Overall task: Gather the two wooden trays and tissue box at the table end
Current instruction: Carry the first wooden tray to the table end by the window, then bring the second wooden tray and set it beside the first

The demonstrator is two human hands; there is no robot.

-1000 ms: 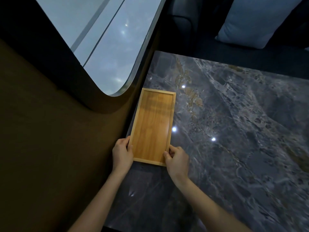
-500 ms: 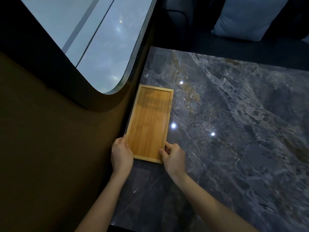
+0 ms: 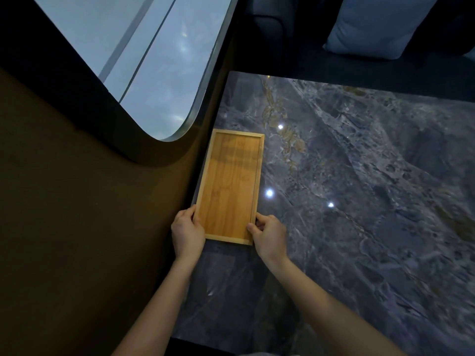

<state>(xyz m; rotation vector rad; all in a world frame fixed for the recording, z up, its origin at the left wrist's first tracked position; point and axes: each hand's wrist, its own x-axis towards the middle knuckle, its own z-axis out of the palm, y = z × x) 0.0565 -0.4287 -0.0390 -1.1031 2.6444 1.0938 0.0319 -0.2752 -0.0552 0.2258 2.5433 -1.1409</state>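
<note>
One long, shallow wooden tray [image 3: 231,186] lies flat on the dark marble table [image 3: 359,188], along the table's left edge by the wall. It holds nothing. My left hand [image 3: 187,233] grips its near left corner and my right hand [image 3: 270,233] grips its near right corner, thumbs on the rim. No second tray and no tissue box are in view.
A brown wall [image 3: 77,240] with a rounded window [image 3: 133,60] runs along the table's left side. Beyond the table's far edge is a dark sofa [image 3: 295,47] with a pale blue cushion [image 3: 380,24]. Ceiling lights glint on the marble.
Both hands have kept hold of the tray and slid it left, closer to the wall-side edge of the table, and squared it up with that edge.
</note>
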